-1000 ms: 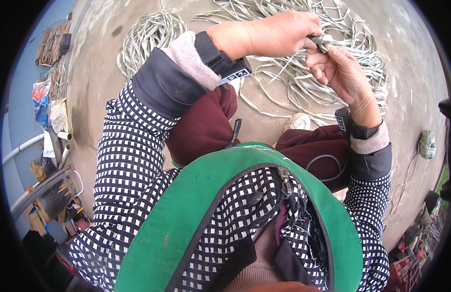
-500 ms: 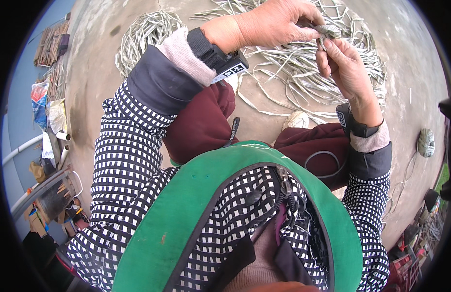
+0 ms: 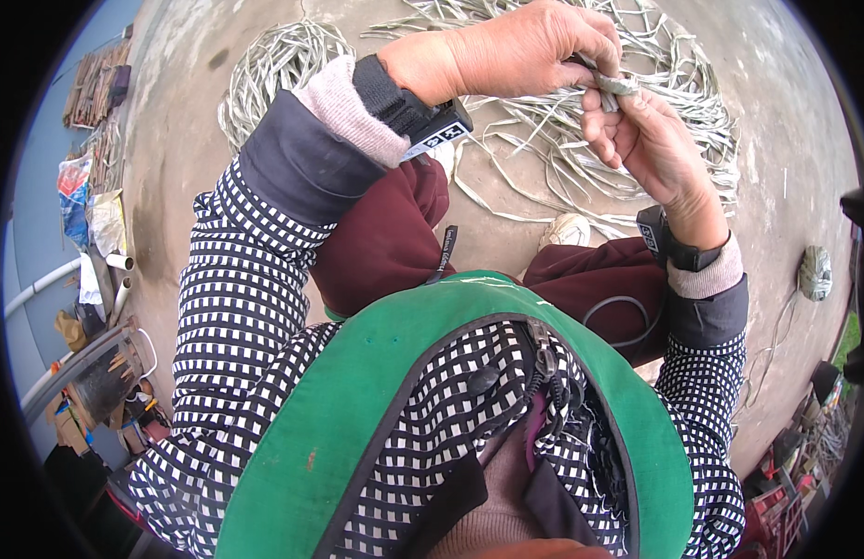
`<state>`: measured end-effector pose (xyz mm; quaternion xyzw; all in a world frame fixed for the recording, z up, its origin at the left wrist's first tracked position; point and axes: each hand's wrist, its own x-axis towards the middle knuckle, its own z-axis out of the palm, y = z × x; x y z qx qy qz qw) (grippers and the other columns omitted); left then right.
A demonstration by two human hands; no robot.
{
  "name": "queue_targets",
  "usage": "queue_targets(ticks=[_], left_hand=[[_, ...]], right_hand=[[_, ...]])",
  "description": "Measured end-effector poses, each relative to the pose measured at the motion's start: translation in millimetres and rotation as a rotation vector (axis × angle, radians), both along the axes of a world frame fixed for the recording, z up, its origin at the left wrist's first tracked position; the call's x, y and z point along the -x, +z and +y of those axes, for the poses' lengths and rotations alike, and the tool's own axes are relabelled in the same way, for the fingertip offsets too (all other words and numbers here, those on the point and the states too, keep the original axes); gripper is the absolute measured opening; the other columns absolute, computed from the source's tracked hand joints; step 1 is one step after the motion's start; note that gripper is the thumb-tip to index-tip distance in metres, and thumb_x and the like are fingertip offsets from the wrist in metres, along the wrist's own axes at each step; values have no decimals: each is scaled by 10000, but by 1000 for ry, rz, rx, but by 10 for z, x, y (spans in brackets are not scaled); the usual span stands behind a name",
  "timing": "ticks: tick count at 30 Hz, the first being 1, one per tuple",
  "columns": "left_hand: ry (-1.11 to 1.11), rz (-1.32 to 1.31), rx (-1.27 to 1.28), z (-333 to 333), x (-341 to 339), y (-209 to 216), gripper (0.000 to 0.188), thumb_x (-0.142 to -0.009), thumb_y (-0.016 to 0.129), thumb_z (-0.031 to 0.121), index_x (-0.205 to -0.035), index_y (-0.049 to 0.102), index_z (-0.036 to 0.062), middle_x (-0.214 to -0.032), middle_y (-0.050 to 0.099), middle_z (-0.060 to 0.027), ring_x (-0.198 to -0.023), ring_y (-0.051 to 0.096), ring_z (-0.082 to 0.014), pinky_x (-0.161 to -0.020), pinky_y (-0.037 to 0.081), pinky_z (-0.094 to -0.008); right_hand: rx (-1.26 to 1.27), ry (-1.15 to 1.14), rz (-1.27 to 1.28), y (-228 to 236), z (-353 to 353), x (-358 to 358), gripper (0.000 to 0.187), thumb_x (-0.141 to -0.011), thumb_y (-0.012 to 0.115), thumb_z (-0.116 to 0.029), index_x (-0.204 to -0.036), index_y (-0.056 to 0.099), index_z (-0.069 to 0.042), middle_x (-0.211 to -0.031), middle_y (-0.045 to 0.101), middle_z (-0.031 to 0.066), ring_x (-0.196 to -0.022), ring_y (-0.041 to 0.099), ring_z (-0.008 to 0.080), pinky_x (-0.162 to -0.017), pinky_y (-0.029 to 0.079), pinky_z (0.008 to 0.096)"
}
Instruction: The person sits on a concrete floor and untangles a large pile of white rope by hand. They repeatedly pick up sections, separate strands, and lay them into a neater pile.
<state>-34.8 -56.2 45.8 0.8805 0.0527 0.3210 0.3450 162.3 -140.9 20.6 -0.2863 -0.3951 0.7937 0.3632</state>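
Ahead of me, at the upper right, a small wound bundle of greyish-white strip [image 3: 618, 86] sits between my two hands. My left hand [image 3: 544, 47] reaches across from the left, with thumb and fingers pinched at the bundle's left end. From below, my right hand [image 3: 651, 140] grips it between thumb and forefinger, and the other fingers curl loosely. Fingers partly cover the bundle. Beneath both hands, a large loose heap of pale flat strips [image 3: 562, 154] spreads over the ground, some strands trailing toward my shoes.
Left of the heap lies a second coil of strips [image 3: 285, 70]. A wound grey-green ball [image 3: 815, 273] rests on the concrete floor at the right, trailing a strand. Pipes [image 3: 122, 262], bags and sticks line the left wall; clutter including a red crate [image 3: 776, 522] stands lower right.
My hands have shifted slightly, the right one a little leftward. The bundle has turned between my fingers and now shows a narrower side.
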Motion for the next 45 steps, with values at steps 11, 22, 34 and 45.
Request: queue_targets(ticks=[11, 22, 34, 45], left_hand=[[135, 224, -317, 10, 77, -51, 94, -763, 547, 76, -844, 580, 41, -737, 576, -152, -730, 594, -345, -663, 480, -393], [-42, 201, -380, 180, 238, 158, 76, -715, 605, 59, -767, 551, 48, -708, 554, -95, -697, 559, -302, -654, 441, -386], [148, 371, -376, -222, 504, 405, 82, -814, 607, 70, -863, 578, 10, -758, 578, -133, -747, 573, -312, -674, 456, -384], [106, 508, -331, -405, 282, 154, 170, -817, 590, 133, -700, 535, 22, -628, 555, -149, -626, 583, -344, -568, 465, -418]], right_hand=[[-99, -185, -287, -49, -73, 38, 287, -976, 477, -289, -841, 565, -52, -608, 534, -29, -494, 462, 36, -447, 368, 166], [-462, -179, -565, 242, -170, 128, 282, -973, 489, -208, -747, 539, -47, -594, 412, -72, -557, 350, 22, -501, 302, 192], [-171, 72, -245, 311, -215, -146, 378, -997, 407, -327, -767, 542, -59, -618, 579, 34, -493, 497, 72, -477, 387, 203], [-1106, -80, -985, 311, -168, -84, 274, -884, 598, -197, -1069, 596, 4, -990, 640, 121, -949, 615, 215, -827, 471, 312]])
